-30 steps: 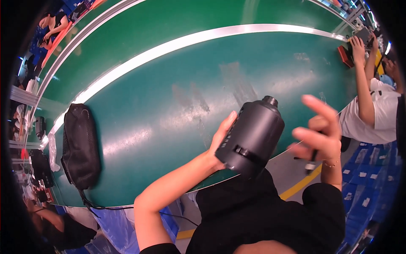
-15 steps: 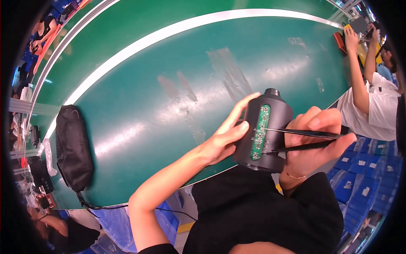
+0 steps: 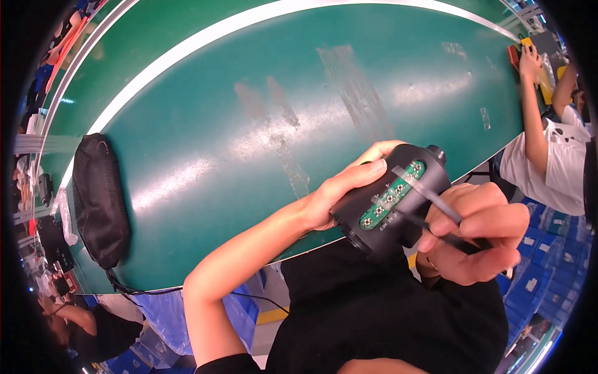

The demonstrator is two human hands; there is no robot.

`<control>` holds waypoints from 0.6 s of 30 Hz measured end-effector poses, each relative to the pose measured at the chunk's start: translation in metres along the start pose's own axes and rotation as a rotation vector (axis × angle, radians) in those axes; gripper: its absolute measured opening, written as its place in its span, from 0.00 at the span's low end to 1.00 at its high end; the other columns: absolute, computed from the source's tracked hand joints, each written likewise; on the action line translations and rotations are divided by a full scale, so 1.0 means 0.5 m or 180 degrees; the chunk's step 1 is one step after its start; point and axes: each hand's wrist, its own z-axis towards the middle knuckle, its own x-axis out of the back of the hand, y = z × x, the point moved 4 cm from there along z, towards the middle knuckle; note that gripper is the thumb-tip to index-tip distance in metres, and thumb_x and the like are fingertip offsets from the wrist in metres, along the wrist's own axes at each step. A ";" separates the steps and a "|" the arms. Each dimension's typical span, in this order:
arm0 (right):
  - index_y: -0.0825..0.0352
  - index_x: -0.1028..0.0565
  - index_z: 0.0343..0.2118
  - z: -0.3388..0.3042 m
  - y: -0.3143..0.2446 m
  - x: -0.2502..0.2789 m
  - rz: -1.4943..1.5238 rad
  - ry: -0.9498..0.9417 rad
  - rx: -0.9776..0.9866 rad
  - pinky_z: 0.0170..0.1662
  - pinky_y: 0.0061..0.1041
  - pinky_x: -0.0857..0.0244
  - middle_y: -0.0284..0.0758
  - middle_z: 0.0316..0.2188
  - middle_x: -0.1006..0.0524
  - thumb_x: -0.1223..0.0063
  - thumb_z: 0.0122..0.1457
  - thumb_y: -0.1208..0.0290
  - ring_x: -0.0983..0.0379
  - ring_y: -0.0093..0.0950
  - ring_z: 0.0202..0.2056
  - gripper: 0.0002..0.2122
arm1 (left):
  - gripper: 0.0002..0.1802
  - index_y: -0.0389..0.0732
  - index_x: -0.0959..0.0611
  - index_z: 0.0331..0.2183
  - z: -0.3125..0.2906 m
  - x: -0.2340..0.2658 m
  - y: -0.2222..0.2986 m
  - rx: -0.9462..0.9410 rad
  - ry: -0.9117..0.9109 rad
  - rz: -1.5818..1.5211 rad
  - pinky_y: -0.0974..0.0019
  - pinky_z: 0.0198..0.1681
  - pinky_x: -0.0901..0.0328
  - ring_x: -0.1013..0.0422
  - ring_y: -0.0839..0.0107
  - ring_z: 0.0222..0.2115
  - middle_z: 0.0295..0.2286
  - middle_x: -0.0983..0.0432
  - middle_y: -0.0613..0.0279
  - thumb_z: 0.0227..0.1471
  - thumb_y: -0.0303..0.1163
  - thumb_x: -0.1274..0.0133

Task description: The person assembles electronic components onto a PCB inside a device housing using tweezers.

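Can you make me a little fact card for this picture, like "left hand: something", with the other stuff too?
Left hand: grips a black cylinder
Right hand: holds dark tweezers, blurry
Green circuit board: long strip on the cylinder's side
Tweezers' position: over the board; touching, can't tell
Table: green
Left end of table: black bag
Far right: person in white top

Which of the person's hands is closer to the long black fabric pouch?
Left. The left hand, gripping the black cylindrical device, is right of the pouch; the right hand, holding thin dark tweezers, is farther right, past the device.
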 end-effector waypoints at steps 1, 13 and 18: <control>0.72 0.40 0.28 0.011 0.005 -0.012 0.0017 0.0280 -0.0037 0.15 0.15 0.39 0.42 0.20 0.32 0.68 0.55 0.53 0.37 0.20 0.10 0.21 | 0.30 0.38 0.46 0.49 0.005 -0.002 -0.001 -0.0005 -0.0102 0.0070 0.68 0.46 0.46 0.43 0.71 0.45 0.44 0.44 0.58 0.49 0.47 0.64; 0.71 0.40 0.34 -0.016 0.042 0.020 -0.1381 0.1102 -0.0147 0.32 0.29 0.31 0.51 0.37 0.34 0.69 0.57 0.58 0.28 0.34 0.25 0.17 | 0.43 0.43 0.52 0.51 -0.025 0.041 0.029 -0.1453 0.1143 0.0244 0.61 0.50 0.49 0.46 0.64 0.48 0.45 0.45 0.54 0.39 0.37 0.46; 0.69 0.41 0.34 -0.022 0.077 -0.009 -0.1221 0.1292 0.0186 0.39 0.31 0.33 0.52 0.38 0.35 0.71 0.57 0.59 0.32 0.36 0.38 0.15 | 0.37 0.38 0.44 0.47 -0.035 -0.005 0.054 -0.1790 0.1825 0.0838 0.56 0.48 0.43 0.41 0.63 0.46 0.45 0.42 0.53 0.41 0.49 0.50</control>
